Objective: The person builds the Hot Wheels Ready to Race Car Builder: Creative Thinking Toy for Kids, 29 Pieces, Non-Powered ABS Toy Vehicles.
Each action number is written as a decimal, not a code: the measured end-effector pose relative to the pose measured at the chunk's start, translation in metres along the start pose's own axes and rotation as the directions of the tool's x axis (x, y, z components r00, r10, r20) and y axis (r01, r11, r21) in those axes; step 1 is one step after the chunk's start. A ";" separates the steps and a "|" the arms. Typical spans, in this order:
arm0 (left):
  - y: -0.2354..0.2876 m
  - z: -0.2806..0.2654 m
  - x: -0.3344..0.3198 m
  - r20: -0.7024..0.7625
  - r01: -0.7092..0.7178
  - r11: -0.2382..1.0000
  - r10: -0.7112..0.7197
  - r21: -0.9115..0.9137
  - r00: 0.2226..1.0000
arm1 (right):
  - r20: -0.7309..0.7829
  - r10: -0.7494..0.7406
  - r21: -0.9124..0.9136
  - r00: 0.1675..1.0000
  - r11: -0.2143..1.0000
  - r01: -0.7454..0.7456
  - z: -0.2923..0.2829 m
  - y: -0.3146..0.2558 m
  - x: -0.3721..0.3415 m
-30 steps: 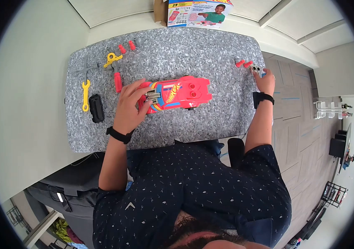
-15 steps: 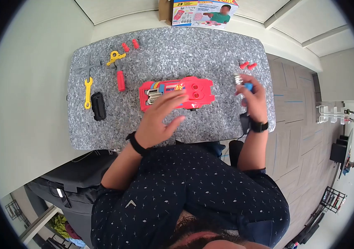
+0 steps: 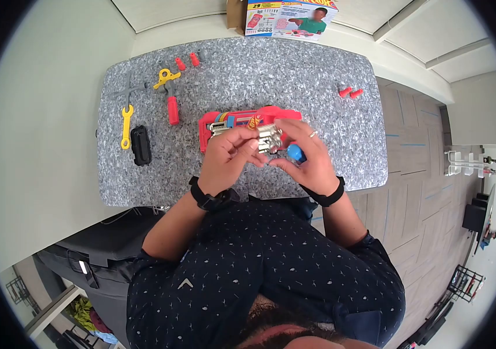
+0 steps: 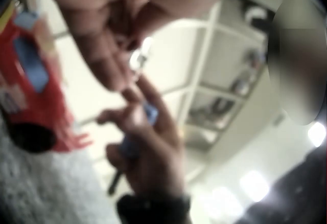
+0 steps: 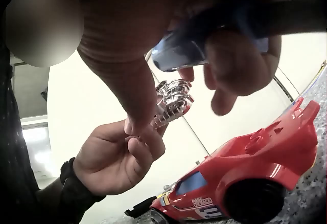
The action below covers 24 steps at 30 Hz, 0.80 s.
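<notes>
A silver engine-like piece [image 3: 269,138] is held between both hands in front of the red toy car [image 3: 288,114]. My left hand [image 3: 224,160] pinches its left side with thumb and fingers. My right hand [image 3: 312,160] touches the other side with its fingertips while its curled fingers hold a blue-handled tool [image 3: 295,153]. In the right wrist view the chrome piece [image 5: 174,101] shows ribs and round ends, above the car [image 5: 255,168]. The left wrist view is blurred; the blue handle [image 4: 151,112] shows within the right hand [image 4: 153,152].
On the grey speckled table [image 3: 248,70] lie a yellow wrench [image 3: 126,128], a black part [image 3: 141,145], a red-handled hammer [image 3: 173,110], a yellow piece [image 3: 165,78] and a grey cross-shaped tool [image 3: 129,90]. Red pegs [image 3: 356,93] lie at the right; a printed box [image 3: 288,20] stands behind.
My right hand has brought the silver piece and blue-handled tool from the table's right side to the middle. My left hand has left the car and taken hold of the silver piece.
</notes>
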<state>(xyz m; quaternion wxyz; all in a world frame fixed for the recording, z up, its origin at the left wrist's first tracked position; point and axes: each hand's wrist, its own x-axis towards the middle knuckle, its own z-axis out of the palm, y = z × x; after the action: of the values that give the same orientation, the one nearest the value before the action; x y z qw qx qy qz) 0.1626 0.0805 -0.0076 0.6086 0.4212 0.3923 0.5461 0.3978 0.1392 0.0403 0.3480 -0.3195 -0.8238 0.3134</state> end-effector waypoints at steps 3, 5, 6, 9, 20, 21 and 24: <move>-0.003 0.002 0.003 0.053 0.087 0.996 -0.086 -0.016 0.995 | 0.055 -0.026 -0.025 0.998 0.999 0.027 0.002 0.009 -0.002; -0.004 0.004 0.007 0.035 0.088 0.995 -0.086 -0.053 0.996 | 0.073 -0.035 -0.032 0.997 0.999 0.038 0.000 0.015 0.002; -0.002 0.004 0.008 0.009 -0.020 0.984 0.018 0.179 1.000 | 0.076 0.029 -0.032 0.997 0.999 -0.026 -0.003 0.016 0.006; 0.013 0.002 0.015 0.088 -0.274 0.649 0.304 0.709 0.948 | 0.091 0.202 -0.057 0.975 0.979 -0.197 -0.014 0.027 0.016; -0.011 -0.014 0.030 0.223 -0.351 0.416 0.327 0.839 0.919 | 0.209 0.142 -0.202 0.968 0.974 -0.099 -0.015 0.054 0.031; -0.011 -0.014 0.030 0.223 -0.354 0.420 0.328 0.836 0.918 | 0.206 0.140 -0.191 0.969 0.977 -0.100 -0.015 0.055 0.032; -0.010 -0.015 0.031 0.221 -0.362 0.428 0.343 0.828 0.913 | 0.207 0.131 -0.149 0.970 0.984 -0.101 -0.020 0.057 0.033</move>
<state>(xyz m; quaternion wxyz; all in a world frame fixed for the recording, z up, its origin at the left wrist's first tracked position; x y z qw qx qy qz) 0.1546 0.1117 -0.0229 0.1967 0.7427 0.5068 0.3910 0.4124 0.2042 0.0213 0.2148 -0.3544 -0.8562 0.3085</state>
